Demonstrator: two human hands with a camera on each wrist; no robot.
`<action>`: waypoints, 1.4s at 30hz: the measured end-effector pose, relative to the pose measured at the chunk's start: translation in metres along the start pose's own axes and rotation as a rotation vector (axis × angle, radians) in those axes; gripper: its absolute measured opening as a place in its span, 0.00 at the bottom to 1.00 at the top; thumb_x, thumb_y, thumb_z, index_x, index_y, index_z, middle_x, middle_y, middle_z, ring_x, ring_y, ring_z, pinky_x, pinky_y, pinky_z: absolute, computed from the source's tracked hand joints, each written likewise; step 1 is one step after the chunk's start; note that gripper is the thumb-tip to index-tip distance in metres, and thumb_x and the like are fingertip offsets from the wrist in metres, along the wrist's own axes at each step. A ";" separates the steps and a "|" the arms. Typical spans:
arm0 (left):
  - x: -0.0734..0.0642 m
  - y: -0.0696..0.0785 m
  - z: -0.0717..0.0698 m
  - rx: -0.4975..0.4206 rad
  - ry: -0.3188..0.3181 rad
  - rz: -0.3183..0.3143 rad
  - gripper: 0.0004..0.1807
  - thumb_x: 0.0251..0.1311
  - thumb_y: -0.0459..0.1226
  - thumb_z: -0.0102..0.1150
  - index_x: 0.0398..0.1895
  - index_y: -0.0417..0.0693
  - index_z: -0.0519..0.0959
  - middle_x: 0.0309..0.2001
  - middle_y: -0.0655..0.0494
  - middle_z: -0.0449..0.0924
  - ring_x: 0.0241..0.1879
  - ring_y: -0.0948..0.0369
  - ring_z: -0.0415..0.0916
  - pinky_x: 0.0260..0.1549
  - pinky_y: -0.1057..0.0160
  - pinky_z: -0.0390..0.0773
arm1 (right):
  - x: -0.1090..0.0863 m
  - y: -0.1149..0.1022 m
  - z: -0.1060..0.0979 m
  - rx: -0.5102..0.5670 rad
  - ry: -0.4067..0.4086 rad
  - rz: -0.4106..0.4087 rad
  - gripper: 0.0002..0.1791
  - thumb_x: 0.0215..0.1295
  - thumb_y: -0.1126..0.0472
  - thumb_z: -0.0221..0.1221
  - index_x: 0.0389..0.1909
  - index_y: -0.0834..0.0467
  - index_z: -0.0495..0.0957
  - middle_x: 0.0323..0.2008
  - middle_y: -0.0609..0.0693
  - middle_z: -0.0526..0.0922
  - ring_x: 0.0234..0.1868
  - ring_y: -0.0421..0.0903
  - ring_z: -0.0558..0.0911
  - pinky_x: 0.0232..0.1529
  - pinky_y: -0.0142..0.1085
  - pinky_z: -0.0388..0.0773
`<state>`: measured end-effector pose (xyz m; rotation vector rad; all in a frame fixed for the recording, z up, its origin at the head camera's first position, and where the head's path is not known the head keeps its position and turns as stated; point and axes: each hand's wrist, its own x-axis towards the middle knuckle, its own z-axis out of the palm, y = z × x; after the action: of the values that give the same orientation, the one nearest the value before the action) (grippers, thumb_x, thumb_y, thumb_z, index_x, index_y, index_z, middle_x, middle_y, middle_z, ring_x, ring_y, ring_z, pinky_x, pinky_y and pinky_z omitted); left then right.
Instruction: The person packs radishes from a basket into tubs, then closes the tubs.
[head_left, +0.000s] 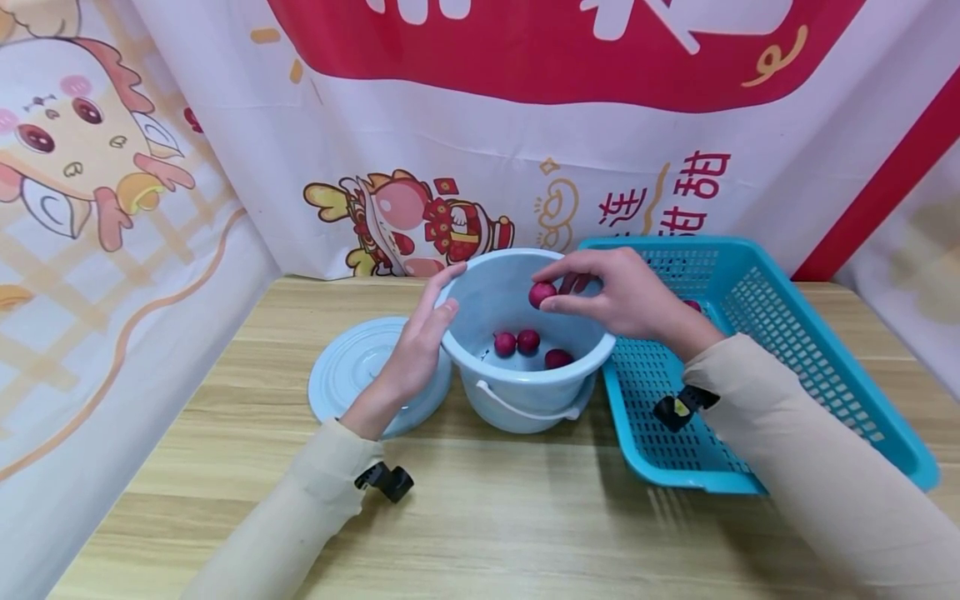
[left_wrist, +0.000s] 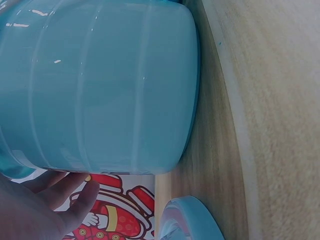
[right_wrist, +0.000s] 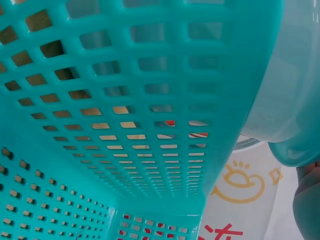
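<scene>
Perforated turquoise basket (right_wrist: 245,60) fills most of the view; pale blue bucket (right_wrist: 290,85) stands beside its wall. Printed cloth (right_wrist: 260,212) shows beyond both.

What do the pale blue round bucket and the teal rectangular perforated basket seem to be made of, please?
The pale blue round bucket looks like smooth, glossy plastic: bright highlights show on its wall. The teal rectangular perforated basket is probably moulded plastic, slightly shiny, given its regular openings and smooth rim.

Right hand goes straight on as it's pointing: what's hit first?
Probably the left inside wall of the bucket, across the opening from the right hand. Depth is unclear: if it's above the rim, the left hand there may come first.
</scene>
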<state>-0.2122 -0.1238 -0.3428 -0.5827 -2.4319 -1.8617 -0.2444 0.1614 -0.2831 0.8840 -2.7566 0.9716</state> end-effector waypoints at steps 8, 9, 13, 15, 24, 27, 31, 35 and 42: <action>-0.001 0.000 0.000 -0.002 0.002 0.001 0.29 0.83 0.47 0.33 0.84 0.66 0.53 0.84 0.60 0.52 0.82 0.51 0.55 0.77 0.34 0.65 | 0.000 -0.004 0.000 -0.028 -0.026 0.003 0.21 0.66 0.53 0.73 0.60 0.46 0.87 0.54 0.49 0.88 0.52 0.48 0.82 0.49 0.43 0.84; 0.000 0.000 0.000 -0.003 0.002 0.002 0.29 0.83 0.47 0.33 0.84 0.66 0.53 0.84 0.60 0.52 0.82 0.51 0.55 0.77 0.34 0.65 | 0.000 -0.005 0.000 -0.030 -0.029 0.002 0.21 0.66 0.53 0.73 0.60 0.46 0.87 0.54 0.49 0.88 0.52 0.48 0.82 0.48 0.44 0.84; 0.000 0.000 0.000 -0.005 0.000 0.005 0.29 0.83 0.47 0.33 0.84 0.66 0.53 0.84 0.59 0.52 0.82 0.51 0.56 0.76 0.34 0.66 | -0.001 -0.005 0.000 -0.043 -0.039 0.001 0.21 0.67 0.52 0.72 0.60 0.46 0.87 0.55 0.49 0.88 0.53 0.48 0.81 0.48 0.44 0.84; 0.000 0.000 0.000 -0.007 -0.001 0.004 0.29 0.84 0.46 0.33 0.84 0.65 0.53 0.84 0.59 0.52 0.82 0.51 0.56 0.76 0.34 0.67 | 0.000 -0.005 0.000 -0.049 -0.043 -0.001 0.21 0.67 0.52 0.72 0.60 0.45 0.87 0.56 0.49 0.88 0.54 0.49 0.80 0.48 0.46 0.84; 0.000 0.000 0.001 -0.003 0.002 0.000 0.29 0.83 0.46 0.34 0.84 0.65 0.53 0.84 0.59 0.52 0.82 0.51 0.57 0.76 0.35 0.68 | 0.000 -0.004 0.000 -0.046 -0.053 -0.025 0.18 0.68 0.53 0.71 0.58 0.46 0.88 0.53 0.48 0.90 0.55 0.48 0.80 0.50 0.47 0.82; 0.000 0.000 0.001 -0.001 0.003 0.003 0.29 0.83 0.46 0.34 0.84 0.65 0.53 0.84 0.60 0.53 0.82 0.51 0.57 0.76 0.35 0.67 | 0.000 -0.003 0.000 -0.034 -0.049 -0.038 0.15 0.69 0.54 0.70 0.55 0.47 0.89 0.52 0.47 0.90 0.54 0.47 0.81 0.50 0.45 0.82; 0.000 0.000 0.001 -0.004 0.002 0.006 0.29 0.83 0.47 0.34 0.84 0.66 0.54 0.84 0.60 0.53 0.81 0.51 0.57 0.76 0.35 0.67 | 0.000 -0.002 0.000 -0.024 -0.049 -0.044 0.14 0.70 0.54 0.70 0.55 0.47 0.89 0.51 0.47 0.91 0.53 0.47 0.81 0.48 0.43 0.81; 0.000 0.000 0.001 -0.007 0.001 0.009 0.29 0.83 0.47 0.34 0.84 0.66 0.54 0.84 0.59 0.53 0.81 0.51 0.57 0.76 0.34 0.67 | 0.000 -0.002 -0.001 -0.019 -0.053 -0.049 0.14 0.70 0.53 0.70 0.55 0.48 0.89 0.52 0.47 0.91 0.53 0.47 0.81 0.49 0.43 0.81; 0.000 0.001 0.001 0.000 0.002 0.008 0.29 0.83 0.47 0.33 0.84 0.65 0.53 0.84 0.60 0.52 0.82 0.51 0.56 0.76 0.34 0.66 | 0.000 0.000 -0.001 0.002 -0.049 -0.036 0.15 0.68 0.55 0.72 0.54 0.47 0.90 0.51 0.47 0.90 0.52 0.46 0.82 0.48 0.41 0.83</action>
<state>-0.2116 -0.1224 -0.3420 -0.5895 -2.4246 -1.8589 -0.2447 0.1626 -0.2822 0.9669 -2.7704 0.9590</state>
